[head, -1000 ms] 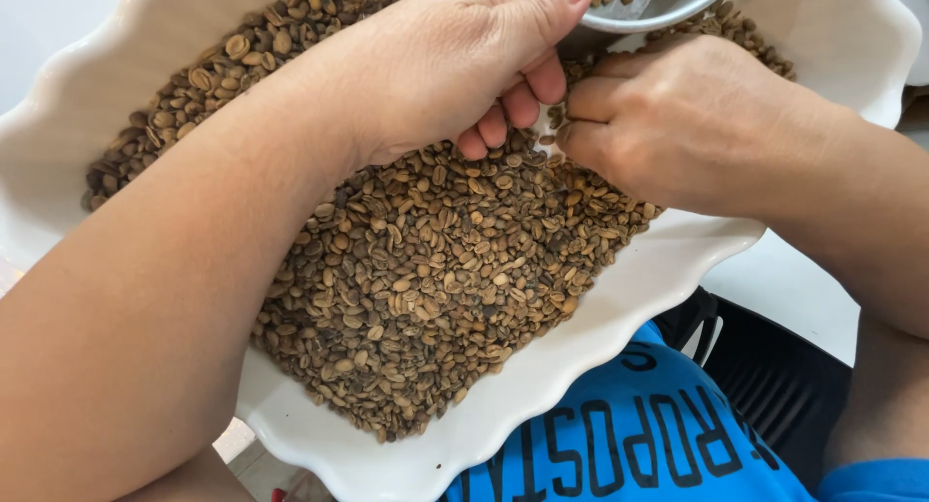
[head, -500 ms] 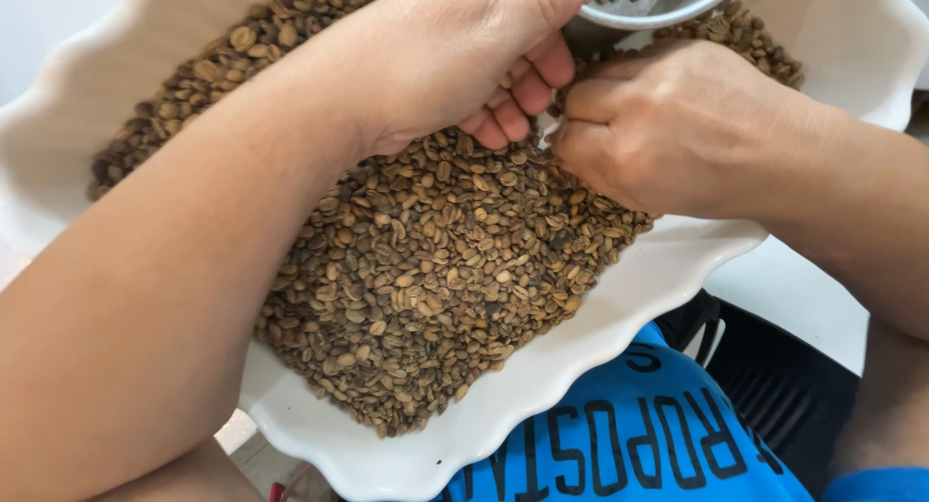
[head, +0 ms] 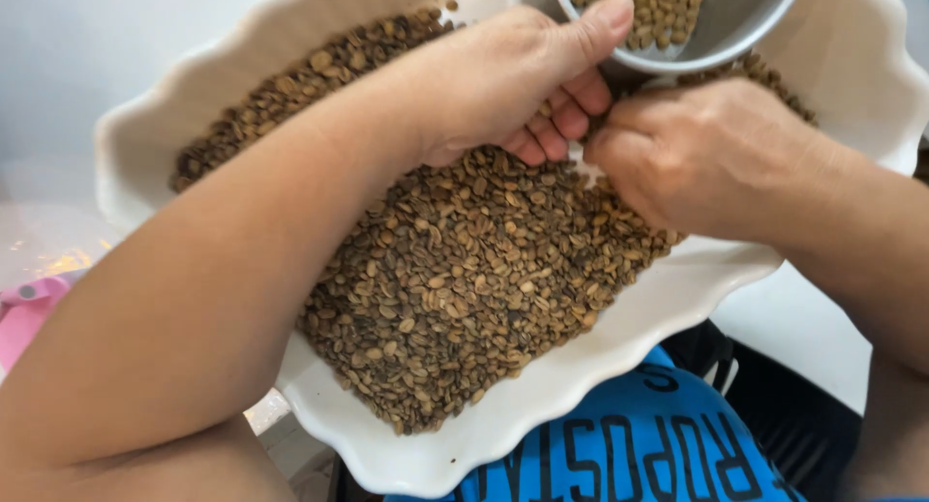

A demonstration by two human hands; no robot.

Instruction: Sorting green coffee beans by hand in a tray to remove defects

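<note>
A wide white dish with a wavy rim (head: 581, 367) rests against my lap and holds a thick layer of brown coffee beans (head: 464, 280). My left hand (head: 503, 81) grips the rim of a small metal bowl (head: 735, 23), thumb over its edge; the bowl has beans inside. My right hand (head: 711, 154) is curled with its fingers pinched together down in the beans, just below the bowl. What the fingertips hold is hidden.
A white tabletop (head: 803, 318) lies under and around the dish. A pink object (head: 29, 313) shows at the left edge. My blue shirt (head: 629, 444) is below the dish's near rim.
The view has shifted, so dish and hands sit lower and further right in frame. More of the metal bowl shows. The right hand stays pinched in the beans.
</note>
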